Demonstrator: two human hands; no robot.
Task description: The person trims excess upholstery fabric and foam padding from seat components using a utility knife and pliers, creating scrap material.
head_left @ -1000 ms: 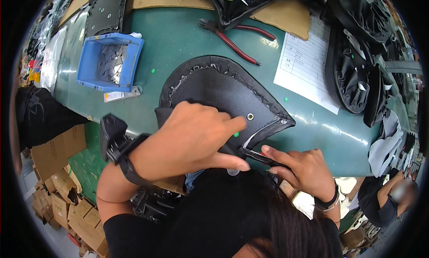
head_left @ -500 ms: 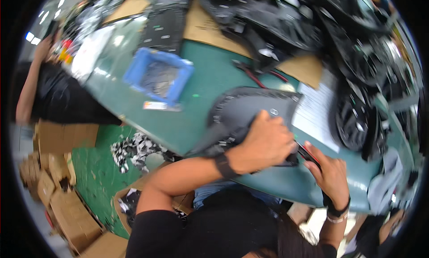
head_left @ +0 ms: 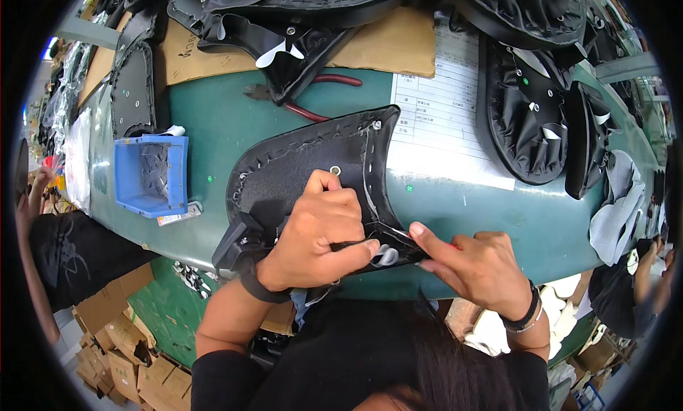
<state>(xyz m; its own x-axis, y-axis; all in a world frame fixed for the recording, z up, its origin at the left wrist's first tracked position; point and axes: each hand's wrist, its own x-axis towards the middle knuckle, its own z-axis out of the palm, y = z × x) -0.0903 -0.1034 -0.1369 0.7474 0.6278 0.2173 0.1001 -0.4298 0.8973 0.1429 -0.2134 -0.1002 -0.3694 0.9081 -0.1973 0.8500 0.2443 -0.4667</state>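
A black panel with a stapled, folded-over cover (head_left: 284, 162) lies on the bench in front of me, underside up. My left hand (head_left: 324, 233) is closed over its near part, the thumb pressing at the near edge. A small pale strip (head_left: 386, 254) curls out beside that thumb. At the panel's near right corner my right hand (head_left: 477, 269) is closed round a slim red and black tool (head_left: 454, 247), mostly hidden by the fingers; its tip and kind do not show. The index finger reaches along the cover's folded edge.
Red-handled pliers (head_left: 306, 111) lie beyond the panel. A blue bin (head_left: 119, 176) of small metal pieces stands left. Printed paper (head_left: 441, 148), cardboard (head_left: 395, 41) and more black padded panels (head_left: 526, 119) lie behind and right. A grey cloth (head_left: 617, 208) rests at the right edge.
The view has shifted and come closer to the panel. My right hand has moved in against the panel's corner, the tool now mostly covered. My left hand remains closed on the panel.
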